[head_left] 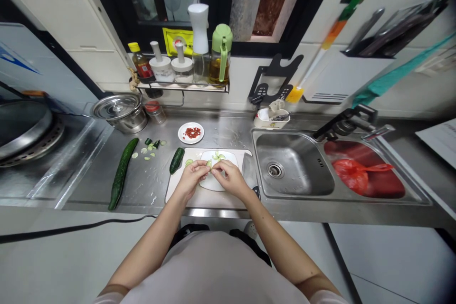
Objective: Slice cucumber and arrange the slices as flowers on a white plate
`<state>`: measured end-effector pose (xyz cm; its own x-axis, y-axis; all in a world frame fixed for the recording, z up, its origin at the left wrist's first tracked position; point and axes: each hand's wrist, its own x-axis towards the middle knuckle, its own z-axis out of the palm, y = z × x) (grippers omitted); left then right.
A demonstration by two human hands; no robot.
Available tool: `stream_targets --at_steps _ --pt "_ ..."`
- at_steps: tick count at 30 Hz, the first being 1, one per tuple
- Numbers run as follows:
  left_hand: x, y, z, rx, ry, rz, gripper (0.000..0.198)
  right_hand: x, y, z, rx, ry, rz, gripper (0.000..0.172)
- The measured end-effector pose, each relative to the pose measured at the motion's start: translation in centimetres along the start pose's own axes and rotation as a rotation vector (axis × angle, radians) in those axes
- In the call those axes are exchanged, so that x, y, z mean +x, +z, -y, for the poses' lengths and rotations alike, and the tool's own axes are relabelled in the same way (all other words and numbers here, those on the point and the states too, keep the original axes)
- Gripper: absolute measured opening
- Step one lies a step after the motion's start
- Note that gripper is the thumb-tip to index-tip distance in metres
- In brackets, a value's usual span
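Over a white plate (217,186) on the cutting board (175,194), my left hand (192,176) and my right hand (228,176) meet fingertip to fingertip. Between them they pinch a thin cucumber slice (209,164), partly covered by the fingers. Several cut cucumber pieces (218,156) lie at the plate's far side. A slice (188,162) rests on the board beside my left hand. The stub of a cucumber (177,160) lies at the board's left edge. To the right of my right hand is a knife (250,171), its blade flat on the board.
A long cucumber (123,173) and scattered cucumber scraps (147,149) lie left on the steel counter. Behind the board stands a small plate (181,138) of chopped red pieces. A double sink (295,164) is at right, a lidded pot (130,116) at left, and a bottle shelf (185,87) above.
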<state>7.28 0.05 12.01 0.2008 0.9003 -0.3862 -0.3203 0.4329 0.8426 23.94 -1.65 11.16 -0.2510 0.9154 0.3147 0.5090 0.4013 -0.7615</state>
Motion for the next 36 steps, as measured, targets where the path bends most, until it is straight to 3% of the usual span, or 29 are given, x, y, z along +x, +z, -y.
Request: stream_targets --at_steps 9,22,36 --pt "0.4 -0.3 0.5 0.134 0.158 0.006 0.036 0.2 0.1 -0.4 0.106 0.058 0.009 0.016" --pt "0.9 0.2 0.8 0.152 0.139 0.019 0.036 -0.2 0.0 -1.4 0.194 0.2 0.081 0.019" --pt "5.5 1.8 7.8 0.22 -0.079 0.124 0.04 -4.0 -1.0 -7.7 -0.068 0.391 0.209 0.014"
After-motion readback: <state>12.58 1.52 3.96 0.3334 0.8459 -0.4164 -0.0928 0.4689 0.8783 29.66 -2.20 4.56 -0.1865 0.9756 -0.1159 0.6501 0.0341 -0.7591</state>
